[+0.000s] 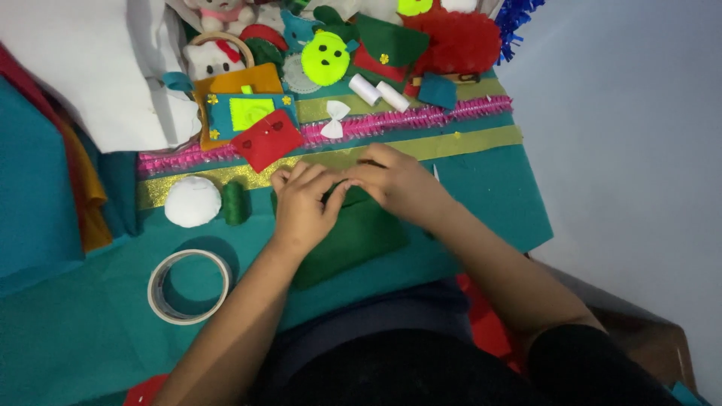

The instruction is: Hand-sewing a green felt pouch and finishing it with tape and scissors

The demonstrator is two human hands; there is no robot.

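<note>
Pinching top edge of dark green felt piece (353, 237), your left hand (304, 203) and right hand (395, 180) meet fingertip to fingertip, closed narrow on it. Felt lies flat on teal-covered bench (481, 195), between tape roll (189, 286) and your lap. Looks light, floppy, non-slippery; grip edge, support both corners.

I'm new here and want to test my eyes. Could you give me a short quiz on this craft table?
1. True or false: both hands touch the dark green felt.
2. What lies just left of the green thread spool: A tape roll, B white ball, C white bow?
3. Which ring-shaped thing sits nearest the left forearm?

Key:
1. True; left hand and right hand meet at its top edge.
2. B, the white ball.
3. The tape roll.
</note>
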